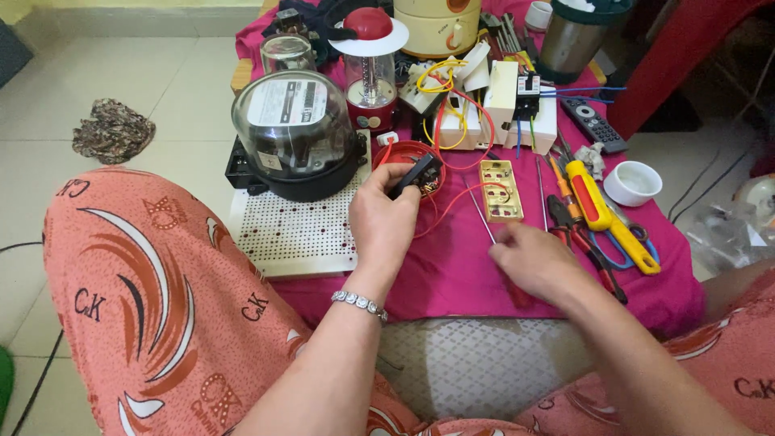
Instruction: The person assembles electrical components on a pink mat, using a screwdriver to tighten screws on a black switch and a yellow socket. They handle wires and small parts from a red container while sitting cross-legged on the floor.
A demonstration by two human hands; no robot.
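My left hand [383, 216] grips a small black electrical part [412, 173] beside a round red base [395, 151] with red wires. A silver bracelet circles that wrist. My right hand [533, 262] lies on the magenta cloth [452, 274] with its fingers around a thin screwdriver [479, 213], whose metal shaft points up and left. A cream switch box [500, 190] with red wire sits just beyond that hand.
An electricity meter [295, 133] with a glass dome stands on a white perforated board [291, 238]. Red-handled pliers [581, 242] and a yellow and red screwdriver [605, 214] lie to the right. White sockets with wires, a remote, a white cup and a lamp stand behind.
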